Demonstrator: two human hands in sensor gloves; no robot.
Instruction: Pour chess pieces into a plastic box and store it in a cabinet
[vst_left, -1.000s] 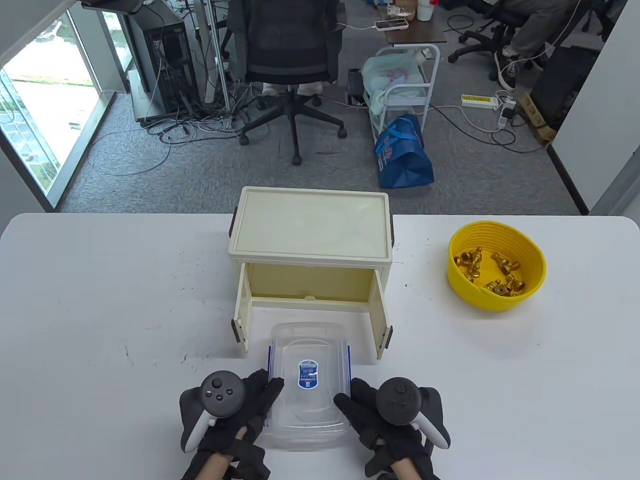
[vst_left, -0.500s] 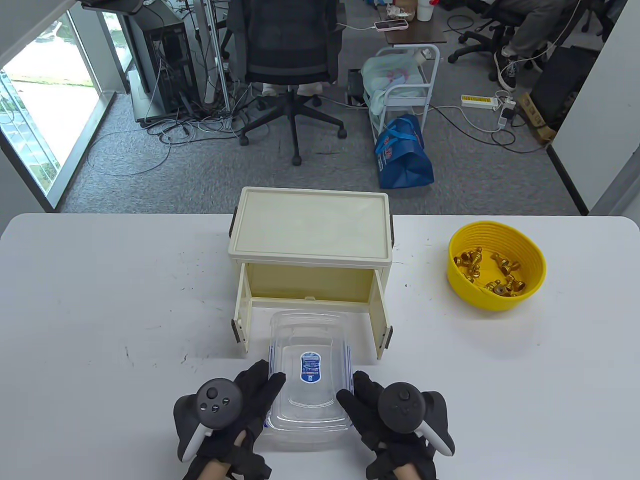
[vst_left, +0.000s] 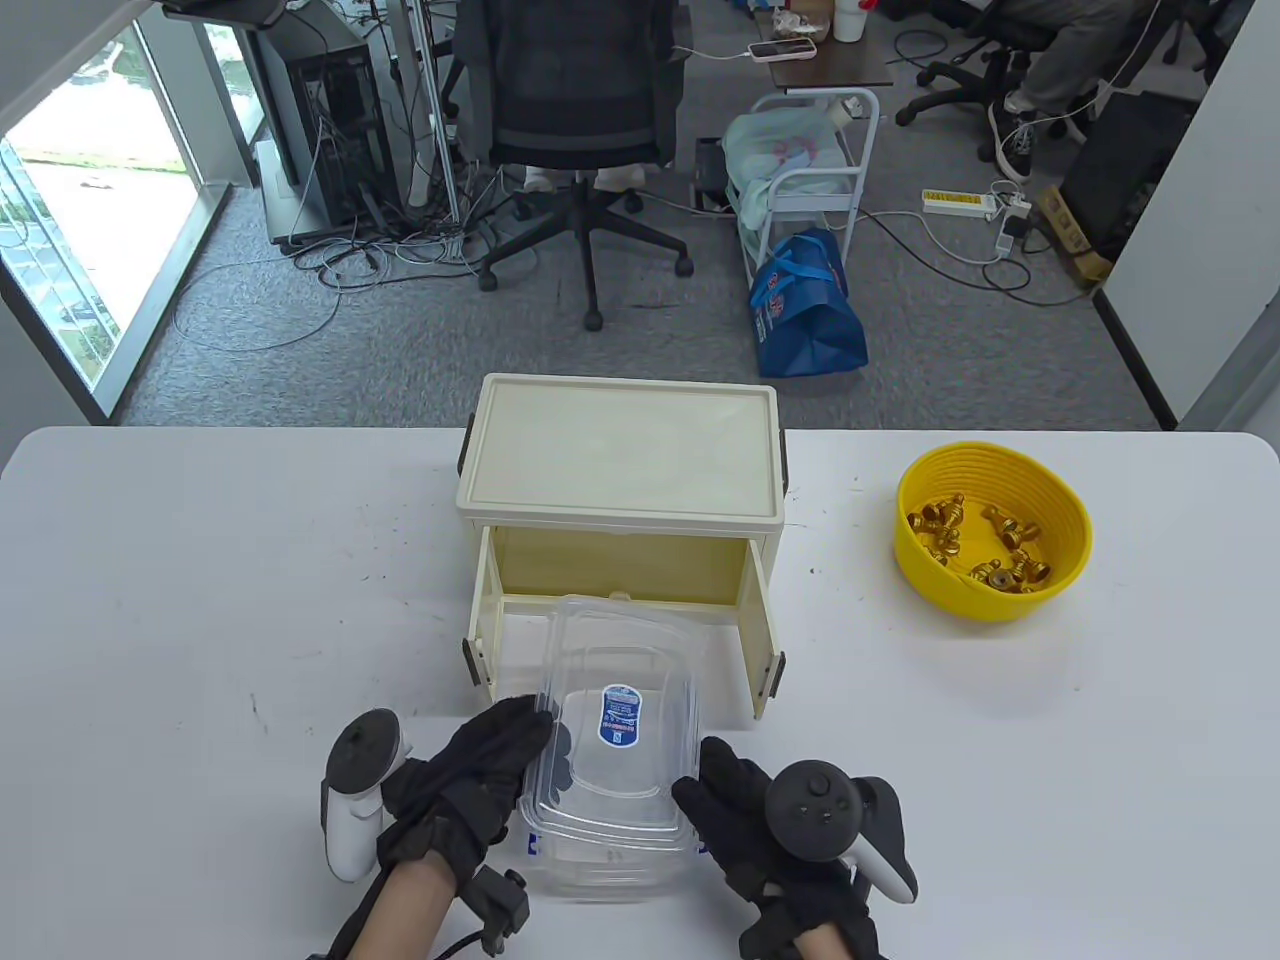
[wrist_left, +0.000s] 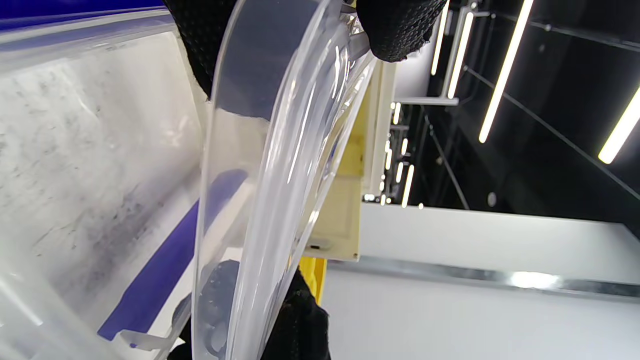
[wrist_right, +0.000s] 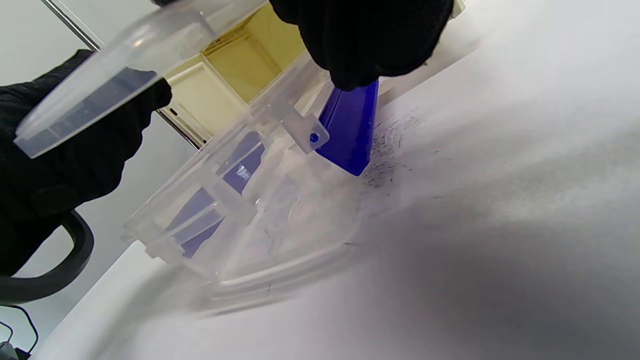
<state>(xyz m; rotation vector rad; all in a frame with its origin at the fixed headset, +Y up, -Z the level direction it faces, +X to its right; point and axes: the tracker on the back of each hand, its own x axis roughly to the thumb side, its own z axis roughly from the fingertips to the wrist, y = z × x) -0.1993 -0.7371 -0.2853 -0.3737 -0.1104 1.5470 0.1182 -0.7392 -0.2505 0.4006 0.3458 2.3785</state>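
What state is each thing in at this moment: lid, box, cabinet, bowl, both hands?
lid: off the box, tilted, gripped by the left hand.
plastic box: open, on the table, blue latch released.
cabinet: both doors swung open, inside bare.
yellow bowl: upright, holding gold chess pieces.
right hand: fingers on the box's right side.

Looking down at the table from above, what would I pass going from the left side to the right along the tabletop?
Left hand → clear lid it lifts off the plastic box → right hand → yellow bowl of gold chess pieces. The open cream cabinet stands behind the box, so I leave it out.
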